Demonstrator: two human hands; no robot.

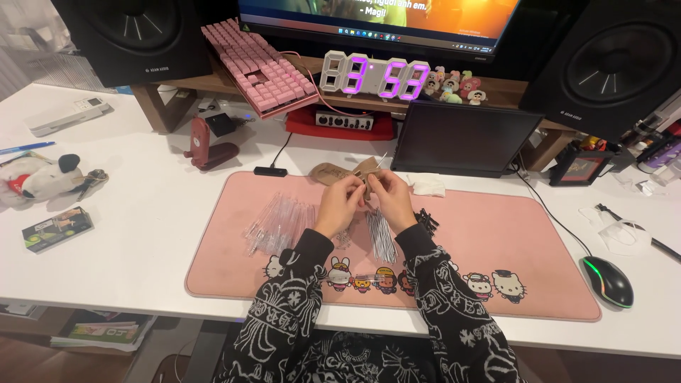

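Note:
My left hand (342, 202) and my right hand (389, 197) meet above the middle of a pink desk mat (539, 248). Together they pinch a thin clear pen tube (378, 167) that sticks up and to the right from the fingers. A pile of clear pen barrels (278, 223) lies on the mat left of my left hand. A bundle of thin refills (381, 237) lies below my right hand, with several small black caps (425, 218) to its right. Both sleeves are black with white patterns.
A dark tablet screen (464, 138) stands behind the mat, a white cloth (428, 186) beside it. A mouse (608, 281) sits at the right. A pink keyboard (259, 67), a digital clock (374, 74), speakers and a monitor fill the back. A plush toy (42, 177) lies at the left.

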